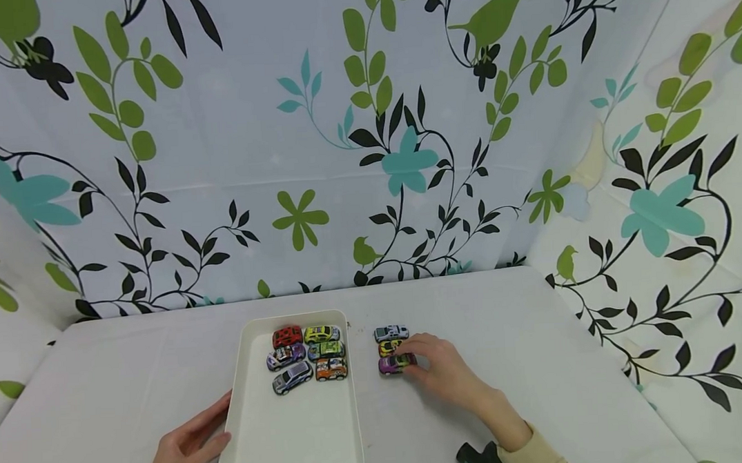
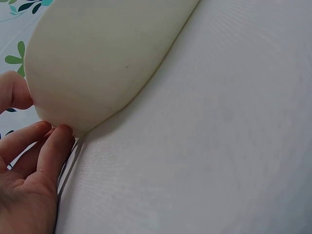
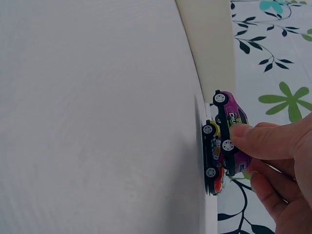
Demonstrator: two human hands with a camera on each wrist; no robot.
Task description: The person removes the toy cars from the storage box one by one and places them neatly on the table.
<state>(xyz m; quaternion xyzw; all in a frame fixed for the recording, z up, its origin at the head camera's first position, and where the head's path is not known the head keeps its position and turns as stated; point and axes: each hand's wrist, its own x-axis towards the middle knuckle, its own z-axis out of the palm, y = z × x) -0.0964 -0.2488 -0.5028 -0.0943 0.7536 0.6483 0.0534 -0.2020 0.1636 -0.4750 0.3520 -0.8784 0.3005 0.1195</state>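
My right hand (image 1: 442,370) pinches a purple toy car (image 1: 397,364) between thumb and fingers. In the right wrist view the purple car (image 3: 233,131) is tilted, its wheels facing left, overlapping a yellow and red toy car (image 3: 212,156). From the head, that yellow car (image 1: 386,348) is partly behind the fingers, with a silver-blue toy car (image 1: 390,333) beyond it. My left hand (image 1: 187,443) touches the left side of a white tray (image 1: 356,412) with thumb and fingertips. The left wrist view shows its fingers (image 2: 61,146) against the tray wall (image 2: 107,63).
Several toy cars sit in two columns at the tray's far end, among them a red one (image 1: 287,336) and an orange one (image 1: 331,369). A black object (image 1: 480,458) lies by the right sleeve. Patterned cloth (image 1: 318,158) hangs behind the white table (image 1: 486,309).
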